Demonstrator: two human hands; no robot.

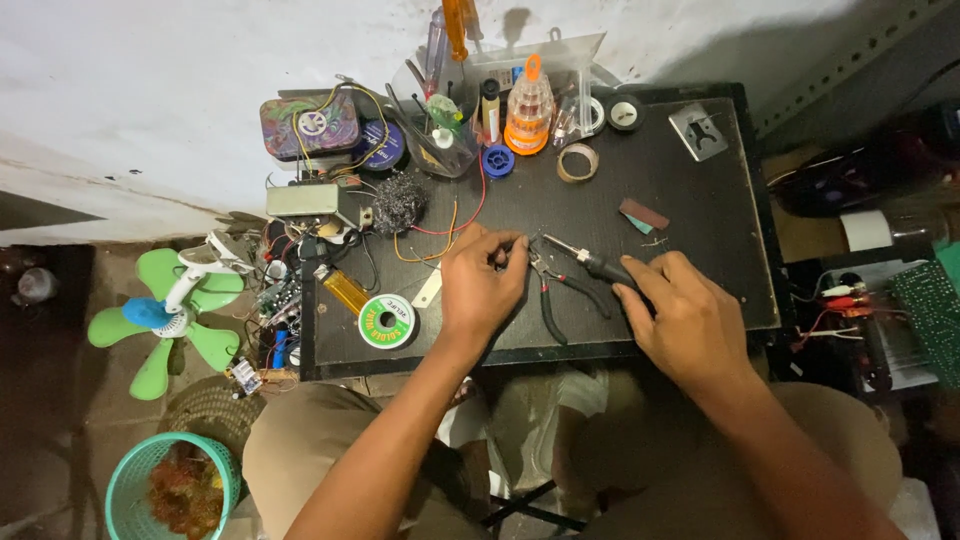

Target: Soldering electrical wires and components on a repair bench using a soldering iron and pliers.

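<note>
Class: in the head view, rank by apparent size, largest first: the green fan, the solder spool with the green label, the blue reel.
1. Green fan, though it sits lower, farther from the camera.
2. Solder spool.
3. Blue reel.

The surface [700, 200] was a dark rectangular board set against a pale wall. Along its far edge stood a clear cup of tools [440, 140], an orange-and-clear stacked bit holder [528, 110], a blue spool [497, 160] and two tape rolls [578, 162] (one tan, one black). A wad of steel wool [400, 203] lay left of centre. Near the front left lay a green-labelled solder reel [386, 321] beside an amber lighter [343, 287]. Black-handled pliers [560, 295] rested at centre, with a small reddish block [643, 214] to their right.
</note>
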